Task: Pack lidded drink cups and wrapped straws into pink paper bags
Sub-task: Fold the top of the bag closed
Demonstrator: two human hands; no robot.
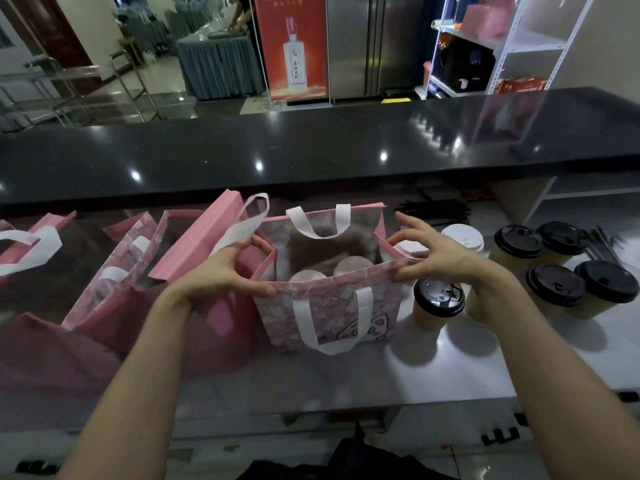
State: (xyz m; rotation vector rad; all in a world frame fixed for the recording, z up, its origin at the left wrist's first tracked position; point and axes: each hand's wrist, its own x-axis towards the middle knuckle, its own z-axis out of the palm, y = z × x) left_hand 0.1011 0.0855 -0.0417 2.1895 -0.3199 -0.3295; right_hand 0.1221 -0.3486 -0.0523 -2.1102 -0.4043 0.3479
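A pink patterned paper bag (329, 306) with white handles stands open on the counter in front of me. Two white-lidded cups (329, 271) sit inside it. My left hand (228, 271) pinches the bag's left rim. My right hand (440, 258) pinches the right rim, with the other fingers spread. A black-lidded cup (438, 303) stands just right of the bag, under my right wrist. A white-lidded cup (462, 237) stands behind my right hand. Dark wrapped straws (436, 211) lie behind the bag on the right.
Several more pink bags (145, 258) stand at the left, one with a white-lidded cup in it. Several black-lidded cups (554, 268) cluster at the right with a few straws (602, 240) behind them. A raised black counter ledge (311, 150) runs across behind everything.
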